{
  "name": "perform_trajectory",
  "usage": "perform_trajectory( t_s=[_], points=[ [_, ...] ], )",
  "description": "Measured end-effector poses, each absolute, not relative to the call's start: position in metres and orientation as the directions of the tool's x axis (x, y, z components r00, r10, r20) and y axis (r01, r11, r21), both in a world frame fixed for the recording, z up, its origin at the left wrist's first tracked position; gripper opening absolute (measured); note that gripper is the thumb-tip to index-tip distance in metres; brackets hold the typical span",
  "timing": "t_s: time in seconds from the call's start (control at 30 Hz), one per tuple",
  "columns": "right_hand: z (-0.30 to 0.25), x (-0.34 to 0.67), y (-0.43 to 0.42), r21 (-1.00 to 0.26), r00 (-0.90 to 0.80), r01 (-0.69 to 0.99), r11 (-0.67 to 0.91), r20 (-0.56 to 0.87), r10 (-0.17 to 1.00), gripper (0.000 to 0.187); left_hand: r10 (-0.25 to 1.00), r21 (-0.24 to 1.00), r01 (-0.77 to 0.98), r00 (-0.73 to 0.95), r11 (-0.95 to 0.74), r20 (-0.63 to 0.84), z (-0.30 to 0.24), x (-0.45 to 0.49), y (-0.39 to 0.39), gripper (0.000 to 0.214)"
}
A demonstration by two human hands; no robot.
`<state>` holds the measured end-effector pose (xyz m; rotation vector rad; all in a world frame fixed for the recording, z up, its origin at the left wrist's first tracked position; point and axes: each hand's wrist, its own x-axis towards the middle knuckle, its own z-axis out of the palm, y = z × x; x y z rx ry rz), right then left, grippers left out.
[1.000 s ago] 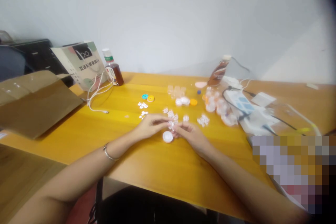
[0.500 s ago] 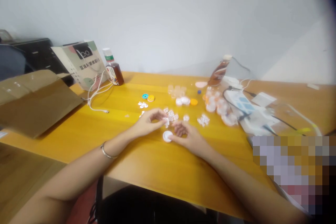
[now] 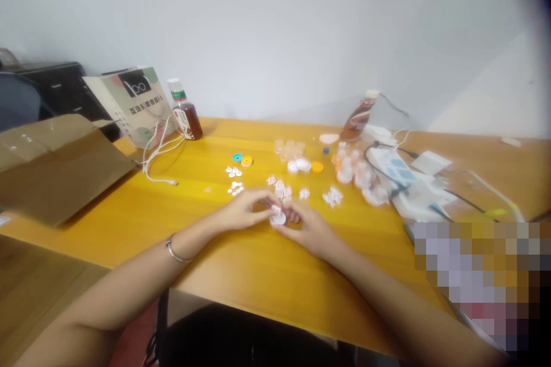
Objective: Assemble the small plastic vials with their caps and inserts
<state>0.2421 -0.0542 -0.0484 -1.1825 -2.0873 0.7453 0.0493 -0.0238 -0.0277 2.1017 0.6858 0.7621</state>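
Observation:
Near the middle of the table, my left hand [image 3: 247, 209] pinches a small white printed piece [image 3: 276, 210] between thumb and fingertips. This piece is over a round white cap [image 3: 279, 220], which my right hand [image 3: 307, 225] holds with the thumb at its near edge. The two hands almost meet at the cap. Just beyond the fingers lie several more white printed pieces [image 3: 282, 189]. Left of them are small white discs [image 3: 235, 188] in two groups. Another cluster of white pieces [image 3: 333, 196] lies beyond my right hand.
Further back are a blue cap [image 3: 237, 157], yellow cap [image 3: 247, 160], white caps [image 3: 299, 166] and clear small parts [image 3: 289, 149]. A bag of caps [image 3: 359, 175], power strip [image 3: 398, 175] and cola bottle [image 3: 360, 117] stand right. A dark bottle [image 3: 187, 117] and cardboard box [image 3: 64, 166] are left.
My left hand has moved slightly nearer and right, bringing the small white piece over the cap. My right hand's fingers have closed around the cap, now tilted.

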Motion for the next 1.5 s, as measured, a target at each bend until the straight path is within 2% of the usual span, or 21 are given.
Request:
perform_trajectory(
  t_s=[0.23, 0.5, 0.9, 1.1, 1.2, 1.3, 1.4, 1.5],
  points=[
    [-0.047, 0.242, -0.054, -0.730, -0.403, 0.525, 0.438, 0.239, 0.883, 0.016, 0.668, 0.795, 0.217, 0.685, -0.567, 0.290, -0.029, 0.049, -0.024, 0.018],
    [-0.047, 0.241, -0.054, -0.729, -0.409, 0.520, 0.445, 0.244, 0.879, 0.012, 0.606, 0.712, 0.238, 0.729, -0.661, 0.318, -0.020, 0.053, -0.030, 0.012],
    [-0.050, 0.241, -0.052, -0.744, -0.408, 0.494, 0.449, 0.257, 0.876, 0.016, 0.609, 0.731, 0.210, 0.720, -0.649, 0.334, -0.024, 0.056, -0.028, 0.011],
    [-0.048, 0.242, -0.053, -0.748, -0.413, 0.483, 0.455, 0.264, 0.872, 0.018, 0.646, 0.721, 0.250, 0.683, -0.646, 0.342, -0.030, 0.053, -0.025, 0.015],
    [-0.047, 0.240, -0.054, -0.852, -0.358, 0.394, 0.346, 0.205, 0.911, 0.021, 0.698, 0.755, 0.207, 0.583, -0.622, 0.415, -0.035, 0.052, -0.023, 0.015],
    [-0.048, 0.237, -0.054, -0.959, -0.338, 0.190, 0.211, 0.138, 0.931, 0.026, 0.740, 0.798, 0.149, 0.503, -0.584, 0.447, -0.037, 0.054, -0.024, 0.016],
    [-0.049, 0.233, -0.054, -0.992, -0.344, 0.016, 0.123, 0.110, 0.933, 0.030, 0.764, 0.836, 0.124, 0.493, -0.535, 0.416, -0.034, 0.056, -0.028, 0.018],
    [-0.049, 0.232, -0.053, -0.997, -0.311, -0.048, 0.060, 0.072, 0.948, 0.032, 0.805, 0.844, 0.150, 0.425, -0.514, 0.415, -0.031, 0.060, -0.027, 0.019]
  ],
)
